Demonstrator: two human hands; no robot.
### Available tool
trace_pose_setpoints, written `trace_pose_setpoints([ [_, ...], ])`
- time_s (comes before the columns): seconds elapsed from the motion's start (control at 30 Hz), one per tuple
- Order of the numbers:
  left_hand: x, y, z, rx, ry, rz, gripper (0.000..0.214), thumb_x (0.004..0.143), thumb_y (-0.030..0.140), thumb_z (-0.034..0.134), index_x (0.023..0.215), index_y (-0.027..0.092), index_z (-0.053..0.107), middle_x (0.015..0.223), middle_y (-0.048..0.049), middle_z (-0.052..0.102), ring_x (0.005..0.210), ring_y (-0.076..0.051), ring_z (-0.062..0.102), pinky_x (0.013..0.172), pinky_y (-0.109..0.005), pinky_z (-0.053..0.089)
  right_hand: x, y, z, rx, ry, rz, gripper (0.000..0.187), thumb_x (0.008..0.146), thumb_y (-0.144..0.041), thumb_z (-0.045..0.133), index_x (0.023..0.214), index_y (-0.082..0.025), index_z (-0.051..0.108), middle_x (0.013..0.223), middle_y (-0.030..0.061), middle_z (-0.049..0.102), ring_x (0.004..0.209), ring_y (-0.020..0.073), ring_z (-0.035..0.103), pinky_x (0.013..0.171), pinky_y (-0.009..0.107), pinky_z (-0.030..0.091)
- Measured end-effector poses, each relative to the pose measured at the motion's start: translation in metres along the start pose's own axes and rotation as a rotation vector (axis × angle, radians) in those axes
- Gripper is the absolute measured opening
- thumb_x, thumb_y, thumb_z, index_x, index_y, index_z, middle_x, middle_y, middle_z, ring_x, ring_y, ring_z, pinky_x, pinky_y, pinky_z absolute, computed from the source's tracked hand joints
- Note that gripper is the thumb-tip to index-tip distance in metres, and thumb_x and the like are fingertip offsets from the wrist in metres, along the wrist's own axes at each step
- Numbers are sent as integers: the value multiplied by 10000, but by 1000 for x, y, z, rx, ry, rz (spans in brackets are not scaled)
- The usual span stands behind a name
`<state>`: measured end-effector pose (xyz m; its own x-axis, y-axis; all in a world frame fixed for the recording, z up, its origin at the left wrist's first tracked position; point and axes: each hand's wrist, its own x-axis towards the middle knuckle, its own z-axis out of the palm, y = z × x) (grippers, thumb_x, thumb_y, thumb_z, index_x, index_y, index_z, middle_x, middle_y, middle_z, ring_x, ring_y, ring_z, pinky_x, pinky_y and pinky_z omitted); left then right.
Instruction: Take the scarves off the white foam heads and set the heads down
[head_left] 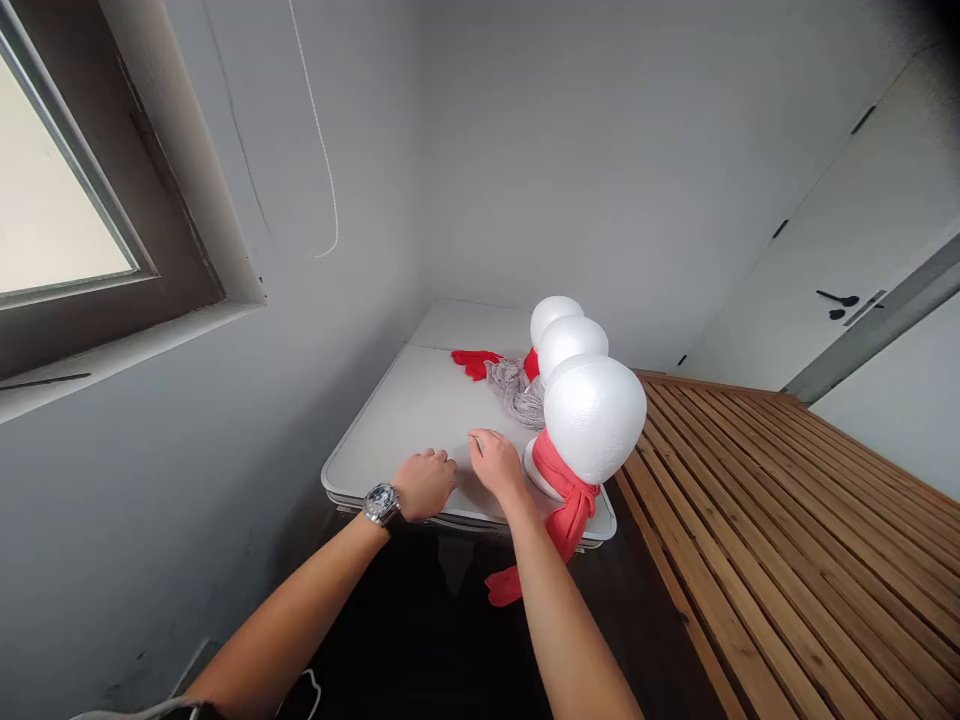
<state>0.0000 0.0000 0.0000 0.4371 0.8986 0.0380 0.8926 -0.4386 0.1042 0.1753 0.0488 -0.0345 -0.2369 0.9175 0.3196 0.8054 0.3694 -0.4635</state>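
- Left hand [426,484]: over the near edge of the counter [397,400], knuckles up, fingers bent. Palm side hidden, so can't tell if that grip is empty or closed on something.
- Right hand [497,462]: just beside it, left of the front foam head [596,410], fingers bent inward. Inside of this grip hidden too, can't tell its state.
- Coral scarf [572,515]: wrapped around the neck of the front foam head, knotted at the near side. One tail drops past the counter edge, passes behind the right forearm, end shows left of it.
- Middle foam head [571,338] and rear foam head [553,310]: lined up behind the front one, partly hidden.
- Grey scarf [517,395]: bunched on the counter, left of the heads.
- Red fabric [472,362]: on the counter beyond the grey, more red at the rear head's neck.
- Watch [382,503]: left wrist, metal band, dark dial. Dial markings too small to read, brand can't be made out.
- Wooden slats [787,480]: right of the counter. White door [810,260] behind, black handle [838,299].
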Motion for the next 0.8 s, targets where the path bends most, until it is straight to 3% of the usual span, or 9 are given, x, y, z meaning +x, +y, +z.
trace_pose_setpoints([
  [0.13, -26, -15, 48, -76, 204, 55, 416, 1050, 370, 566, 1421, 204, 655, 1471, -162, 637, 1415, -328, 566, 1200, -517, 450, -63, -29, -40, 125, 351, -313, 338, 1055, -289, 536, 1359, -223, 671, 1292, 103, 741, 1230, 235, 692, 1106, 398, 541],
  [0.2, -35, -17, 64, -85, 234, 64, 502, 1070, 424, 535, 1531, 228, 575, 1605, -129, 545, 1522, -327, 467, 1275, -538, 366, -82, -28, -74, 106, 534, -378, 573, 987, -345, 685, 1525, -235, 520, 1411, 131, 674, 1311, 285, 654, 1127, 477, 543],
  [0.33, -42, -11, 77, -86, 305, -12, 532, 1076, 484, 507, 1558, 265, 563, 1648, -93, 513, 1553, -335, 435, 1295, -566, 334, -69, -1, -141, -23, 797, -105, 1183, 776, -600, 878, 1672, -198, 219, 1669, 238, 342, 1574, 437, 337, 1213, 683, 389],
  [0.4, -41, -7, 76, -98, 332, -38, 522, 1071, 490, 514, 1537, 267, 588, 1630, -96, 535, 1539, -336, 456, 1286, -573, 348, -51, 14, -160, -23, 788, 62, 1360, 691, -670, 908, 1694, -210, 112, 1725, 255, 173, 1613, 473, 206, 1199, 721, 364],
  [0.5, -41, -4, 75, -109, 345, -45, 514, 1071, 490, 514, 1525, 267, 605, 1625, -95, 542, 1529, -338, 471, 1280, -577, 361, -35, 30, -167, 25, 669, 223, 1444, 626, -662, 945, 1706, -264, 73, 1737, 245, 115, 1603, 485, 203, 1187, 695, 382],
  [0.67, -42, -5, 76, -126, 357, -43, 509, 1064, 489, 528, 1520, 278, 612, 1619, -92, 550, 1524, -341, 479, 1275, -578, 367, -38, 37, -153, 73, 620, 393, 1377, 587, -604, 965, 1690, -304, 197, 1659, 237, 304, 1492, 495, 387, 1127, 644, 450],
  [0.8, -42, -4, 75, -116, 355, -53, 508, 1069, 491, 514, 1520, 276, 606, 1624, -86, 545, 1527, -336, 475, 1276, -566, 364, -47, 17, -152, 84, 687, 436, 1301, 604, -541, 961, 1670, -295, 256, 1600, 223, 396, 1460, 493, 432, 1119, 656, 456],
])
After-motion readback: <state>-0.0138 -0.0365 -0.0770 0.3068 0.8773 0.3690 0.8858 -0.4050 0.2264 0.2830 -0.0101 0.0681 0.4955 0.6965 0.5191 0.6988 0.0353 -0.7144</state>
